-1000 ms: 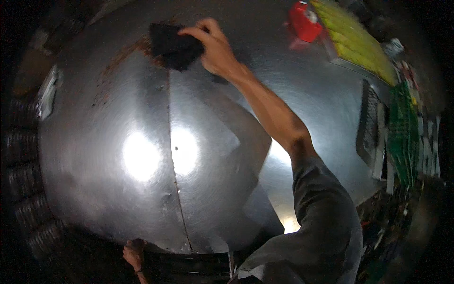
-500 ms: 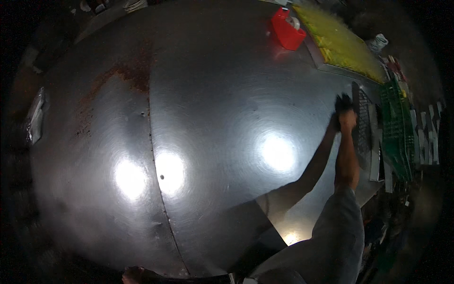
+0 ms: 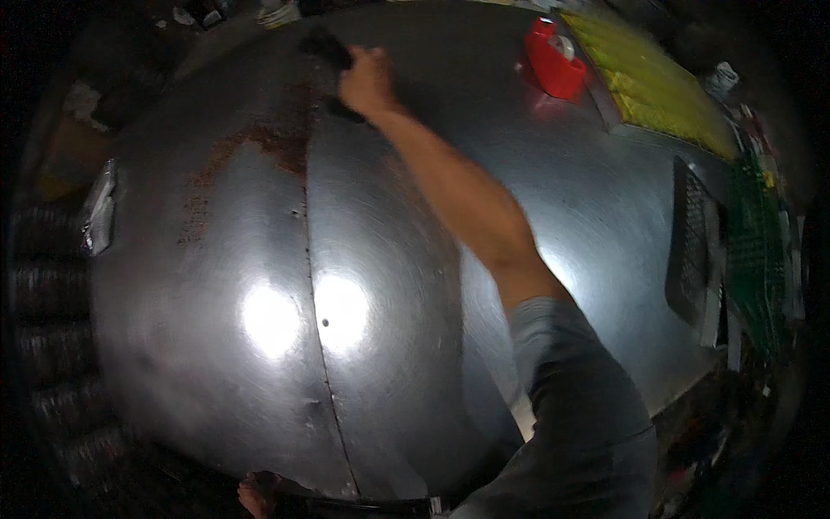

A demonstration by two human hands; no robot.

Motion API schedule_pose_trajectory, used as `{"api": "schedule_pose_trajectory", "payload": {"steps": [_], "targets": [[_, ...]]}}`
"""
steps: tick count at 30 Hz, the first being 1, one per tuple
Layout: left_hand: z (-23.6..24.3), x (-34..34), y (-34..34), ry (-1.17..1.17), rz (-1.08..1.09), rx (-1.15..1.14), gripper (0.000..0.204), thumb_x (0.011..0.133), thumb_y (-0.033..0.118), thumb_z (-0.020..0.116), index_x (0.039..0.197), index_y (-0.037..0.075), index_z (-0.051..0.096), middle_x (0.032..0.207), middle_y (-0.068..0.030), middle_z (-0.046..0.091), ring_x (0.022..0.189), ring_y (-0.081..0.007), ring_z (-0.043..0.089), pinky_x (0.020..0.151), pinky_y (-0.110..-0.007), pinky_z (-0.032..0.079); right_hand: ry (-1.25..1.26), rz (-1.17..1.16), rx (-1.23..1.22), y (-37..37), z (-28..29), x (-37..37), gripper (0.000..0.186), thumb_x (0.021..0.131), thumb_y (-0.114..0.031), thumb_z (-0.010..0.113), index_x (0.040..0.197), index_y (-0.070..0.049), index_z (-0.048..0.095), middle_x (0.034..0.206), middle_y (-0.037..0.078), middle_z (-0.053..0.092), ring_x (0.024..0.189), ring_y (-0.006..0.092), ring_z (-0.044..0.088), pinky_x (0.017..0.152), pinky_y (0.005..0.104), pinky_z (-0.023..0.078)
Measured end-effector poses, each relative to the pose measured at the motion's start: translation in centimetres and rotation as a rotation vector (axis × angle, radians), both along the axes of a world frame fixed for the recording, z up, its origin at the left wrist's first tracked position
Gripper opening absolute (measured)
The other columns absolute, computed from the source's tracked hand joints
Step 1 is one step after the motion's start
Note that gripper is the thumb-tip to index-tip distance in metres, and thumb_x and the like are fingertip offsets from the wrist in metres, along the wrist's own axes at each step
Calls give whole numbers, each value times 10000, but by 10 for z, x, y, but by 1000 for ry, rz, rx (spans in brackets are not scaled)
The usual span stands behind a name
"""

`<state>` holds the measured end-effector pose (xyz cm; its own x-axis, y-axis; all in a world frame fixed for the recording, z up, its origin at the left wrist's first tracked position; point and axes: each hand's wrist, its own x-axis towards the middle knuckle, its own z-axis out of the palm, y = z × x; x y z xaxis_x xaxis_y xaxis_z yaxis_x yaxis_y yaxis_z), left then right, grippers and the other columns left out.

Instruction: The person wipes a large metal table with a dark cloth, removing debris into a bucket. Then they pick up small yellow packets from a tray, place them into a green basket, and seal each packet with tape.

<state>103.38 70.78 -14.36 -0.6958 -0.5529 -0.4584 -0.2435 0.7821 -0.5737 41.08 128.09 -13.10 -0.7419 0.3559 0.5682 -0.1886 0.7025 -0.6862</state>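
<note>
Head view: the right hand [image 3: 370, 82] has swung from beside the dark perforated tray [image 3: 687, 233] at 3 o'clock to between 11 and 12 o'clock over the metal tabletop [image 3: 406, 303]. That puts the dark cloth [image 3: 323, 47] near the reddish-brown patch [image 3: 281, 147] at 10 o'clock, which remains visible. The right grip looks curled closed around the cloth, though blur hides the fingers' exact set. The cloth juts from the grip toward 10 o'clock; whether it presses on the metal I cannot tell. The patch lies toward 8 o'clock from the grip. The left hand [image 3: 257, 495] is by the near edge, toward 7 o'clock; its grip is unclear.
</note>
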Motion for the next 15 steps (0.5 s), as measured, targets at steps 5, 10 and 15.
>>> {"api": "schedule_pose_trajectory", "payload": {"steps": [5, 10, 15], "targets": [[-1, 27, 17, -137, -124, 63, 502, 913, 505, 626, 931, 14, 729, 797, -98, 699, 676, -313, 669, 659, -403, 574, -111, -266, 130, 235, 31, 209, 351, 837, -132, 637, 1161, -5, 682, 932, 182, 725, 839, 290, 695, 771, 401, 529], [-23, -9, -37, -212, 663, 351, 472, 951, 470, 585, 1001, 18, 710, 885, -119, 715, 751, -287, 674, 703, -404, 561, -1010, -981, 618, 477, -29, 494, 561, 828, -329, 701, 1231, 50, 613, 1175, 217, 671, 1055, 378, 636, 928, 471, 488], [23, 1, 51, -58, 227, 71, 569, 943, 506, 585, 1201, 0, 616, 1164, -131, 667, 946, -274, 669, 786, -422, 566, -464, -528, 515, 223, -47, 302, 310, 862, -147, 575, 1130, -41, 687, 1065, 216, 690, 993, 377, 659, 870, 463, 516]]}}
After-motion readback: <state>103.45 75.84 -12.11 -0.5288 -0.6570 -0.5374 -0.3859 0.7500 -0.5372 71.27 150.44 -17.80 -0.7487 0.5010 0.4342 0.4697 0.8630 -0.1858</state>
